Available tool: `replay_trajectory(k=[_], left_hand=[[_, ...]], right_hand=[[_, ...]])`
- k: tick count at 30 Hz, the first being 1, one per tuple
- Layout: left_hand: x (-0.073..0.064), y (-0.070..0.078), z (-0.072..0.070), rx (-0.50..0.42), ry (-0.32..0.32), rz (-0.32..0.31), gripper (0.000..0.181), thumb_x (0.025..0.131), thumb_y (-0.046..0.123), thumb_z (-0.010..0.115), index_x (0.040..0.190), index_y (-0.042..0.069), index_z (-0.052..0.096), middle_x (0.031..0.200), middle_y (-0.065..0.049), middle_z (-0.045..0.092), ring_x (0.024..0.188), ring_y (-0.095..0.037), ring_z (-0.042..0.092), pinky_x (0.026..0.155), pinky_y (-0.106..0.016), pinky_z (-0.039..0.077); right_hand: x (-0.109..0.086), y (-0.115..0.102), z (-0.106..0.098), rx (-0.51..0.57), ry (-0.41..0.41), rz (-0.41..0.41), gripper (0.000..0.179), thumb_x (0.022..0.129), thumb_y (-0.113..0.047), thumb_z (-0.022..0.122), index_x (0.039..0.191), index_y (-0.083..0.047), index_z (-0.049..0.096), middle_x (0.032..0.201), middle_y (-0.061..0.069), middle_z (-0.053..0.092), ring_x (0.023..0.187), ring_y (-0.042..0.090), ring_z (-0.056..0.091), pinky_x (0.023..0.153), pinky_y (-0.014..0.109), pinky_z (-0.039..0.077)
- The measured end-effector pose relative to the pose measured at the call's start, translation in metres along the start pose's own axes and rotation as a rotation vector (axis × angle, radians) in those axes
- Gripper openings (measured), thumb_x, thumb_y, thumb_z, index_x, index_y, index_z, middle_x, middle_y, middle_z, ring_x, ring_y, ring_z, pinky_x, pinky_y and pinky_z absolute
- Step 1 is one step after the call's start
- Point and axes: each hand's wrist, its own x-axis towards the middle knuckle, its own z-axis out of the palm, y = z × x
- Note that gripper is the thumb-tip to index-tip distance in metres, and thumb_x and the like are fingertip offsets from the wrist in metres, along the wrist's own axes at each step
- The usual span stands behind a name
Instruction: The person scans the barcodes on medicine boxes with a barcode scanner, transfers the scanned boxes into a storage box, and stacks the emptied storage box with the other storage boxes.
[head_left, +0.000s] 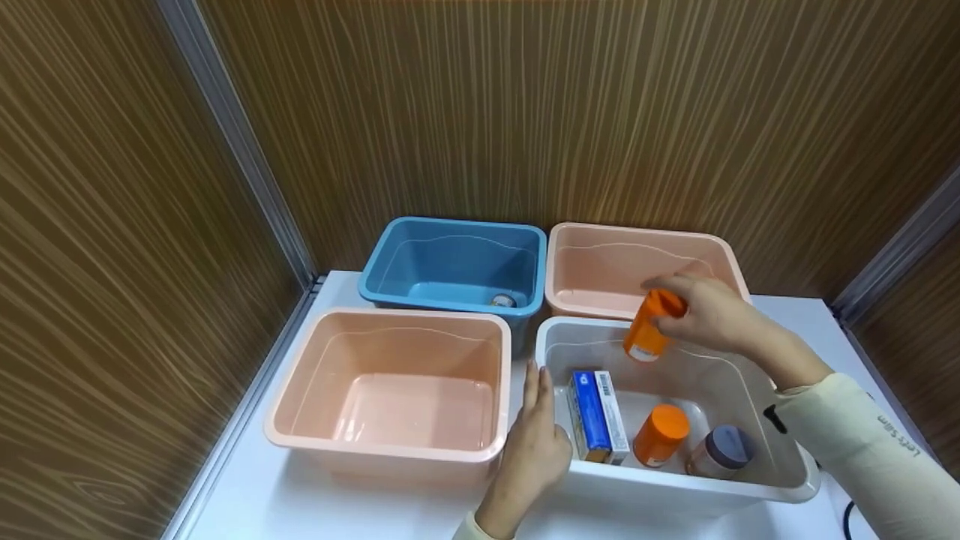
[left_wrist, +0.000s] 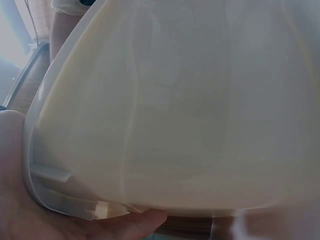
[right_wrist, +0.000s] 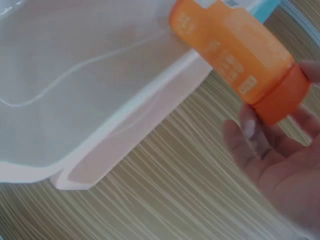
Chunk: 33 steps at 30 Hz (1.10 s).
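My right hand point(head_left: 705, 311) pinches an orange bottle point(head_left: 646, 330) by its cap, tilted above the back wall of the white bin point(head_left: 675, 480). In the right wrist view, fingers and thumb meet at the cap of this printed bottle point(right_wrist: 240, 50). My left hand point(head_left: 536, 442) lies against the white bin's left front corner with its fingers extended along the side. The left wrist view shows that hand point(left_wrist: 30, 215) touching the bin's rim. Inside the white bin stand a blue box point(head_left: 590, 412), a white box point(head_left: 612, 412), another orange bottle point(head_left: 661, 433) and a dark-lidded jar point(head_left: 720, 450).
A pink bin point(head_left: 412, 450) sits to the left of the white one. Behind are a blue bin point(head_left: 457, 304) with a small round container point(head_left: 503, 301) inside, and a second pink bin point(head_left: 637, 236). Wood-grain panels point(head_left: 465, 112) enclose the white table point(head_left: 300, 495) at the back and sides.
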Motion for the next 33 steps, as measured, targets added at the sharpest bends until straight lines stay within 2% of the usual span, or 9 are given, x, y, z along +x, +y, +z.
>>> replay_trajectory(k=[3,6,10,17,23,26,28,31,33], left_hand=[[0.0,0.0,0.0,-0.001,0.0,-0.001,0.072,0.091,-0.004,0.049,0.159,0.001,0.024,0.17,-0.005,0.003,0.124,-0.028,0.053,0.052,-0.023,0.044],[0.0,-0.001,0.0,-0.008,-0.001,-0.002,0.073,0.091,-0.004,0.049,0.159,0.001,0.025,0.17,-0.005,0.002,0.127,-0.028,0.051,0.051,-0.023,0.044],[0.0,-0.002,0.0,-0.013,0.002,0.005,0.073,0.09,-0.005,0.049,0.159,0.0,0.025,0.169,-0.005,0.002,0.129,-0.027,0.05,0.051,-0.023,0.043],[0.0,-0.001,0.002,0.002,-0.001,0.014,0.074,0.09,-0.005,0.05,0.159,0.0,0.025,0.17,-0.007,0.004,0.122,-0.029,0.054,0.05,-0.024,0.042],[0.0,0.001,0.001,0.0,-0.008,0.003,0.074,0.09,-0.005,0.051,0.159,0.001,0.024,0.17,-0.005,0.002,0.125,-0.028,0.053,0.055,-0.023,0.045],[0.001,0.001,0.001,-0.003,-0.016,-0.009,0.074,0.09,-0.005,0.051,0.159,0.002,0.024,0.17,-0.004,0.002,0.124,-0.027,0.053,0.055,-0.023,0.045],[0.001,0.001,0.001,-0.001,-0.021,-0.021,0.074,0.091,-0.004,0.051,0.16,0.002,0.024,0.17,-0.003,0.001,0.123,-0.027,0.053,0.055,-0.023,0.045],[0.001,0.001,0.001,0.004,-0.018,-0.024,0.075,0.091,-0.005,0.052,0.16,0.003,0.024,0.17,-0.004,0.002,0.122,-0.027,0.054,0.055,-0.023,0.045],[0.001,0.001,0.001,0.006,-0.014,-0.02,0.075,0.09,-0.005,0.052,0.16,0.002,0.024,0.17,-0.005,0.003,0.121,-0.027,0.054,0.057,-0.024,0.045]], right_hand=[[0.003,-0.002,-0.006,0.0,0.077,0.008,0.046,0.087,-0.012,0.073,0.131,-0.006,0.064,0.115,0.014,0.064,0.095,0.03,0.052,0.078,0.046,0.05],[0.006,-0.003,-0.007,0.0,0.102,0.03,0.047,0.088,-0.012,0.072,0.133,-0.005,0.062,0.12,0.017,0.061,0.098,0.033,0.052,0.082,0.051,0.052],[0.01,0.001,-0.004,0.003,0.079,0.057,0.047,0.09,-0.01,0.069,0.135,-0.004,0.059,0.125,0.02,0.057,0.106,0.037,0.05,0.089,0.057,0.051],[0.017,0.007,-0.003,0.03,0.068,0.042,0.048,0.087,0.002,0.06,0.135,0.0,0.059,0.134,0.024,0.053,0.115,0.043,0.049,0.096,0.061,0.044],[0.02,0.003,-0.003,0.063,0.019,0.076,0.056,0.087,0.006,0.058,0.142,-0.005,0.055,0.147,0.024,0.046,0.12,0.047,0.05,0.099,0.064,0.043],[0.02,0.003,-0.003,0.061,0.029,0.101,0.054,0.092,-0.003,0.062,0.145,-0.007,0.053,0.153,0.024,0.038,0.124,0.049,0.048,0.099,0.064,0.042],[0.021,0.002,-0.003,0.024,0.048,0.134,0.054,0.096,-0.019,0.066,0.147,-0.007,0.051,0.154,0.025,0.035,0.125,0.049,0.046,0.1,0.065,0.041],[0.022,0.001,-0.002,-0.043,0.087,0.212,0.066,0.095,-0.042,0.069,0.146,-0.005,0.05,0.146,0.027,0.041,0.121,0.048,0.047,0.1,0.065,0.04],[0.023,0.0,-0.002,-0.068,0.098,0.262,0.07,0.093,-0.048,0.069,0.143,-0.002,0.051,0.136,0.027,0.047,0.116,0.046,0.05,0.098,0.064,0.043]])
